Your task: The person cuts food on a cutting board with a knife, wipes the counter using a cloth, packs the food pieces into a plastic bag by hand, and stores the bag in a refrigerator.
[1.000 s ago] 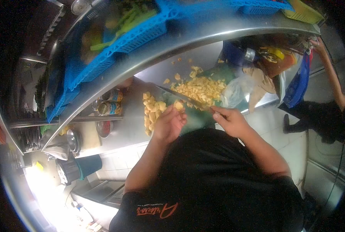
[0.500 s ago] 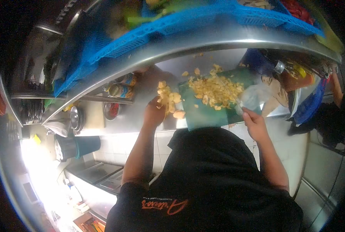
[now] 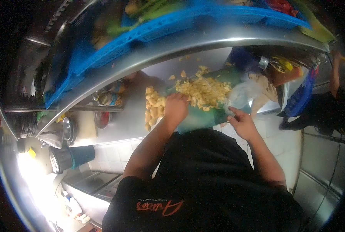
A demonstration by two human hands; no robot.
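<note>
My left hand [image 3: 176,109] rests at the left side of a green cutting board [image 3: 197,121], its fingers curled down beside the chopped pieces; its fingertips are hidden. A heap of pale yellow chopped pieces [image 3: 203,92] covers the far part of the board. Just left of my left hand, larger pale yellow lumps [image 3: 153,106] lie piled on the metal counter. My right hand [image 3: 242,123] is at the board's right edge, thumb and forefinger close together; whatever they pinch is too unclear to name. Beside it sits a crumpled clear plastic bag [image 3: 244,94].
A metal shelf edge [image 3: 168,45] with blue baskets [image 3: 153,29] crosses above the counter. Jars [image 3: 108,98], a bowl with red contents [image 3: 102,120] and metal bowls [image 3: 69,129] are at left. Brown paper [image 3: 265,92] and a blue bag [image 3: 302,94] lie right, near another person [image 3: 315,112].
My left hand has moved right from the pile of lumps to the board's left side. My right hand stays by the board's right edge. The whole view has shifted slightly.
</note>
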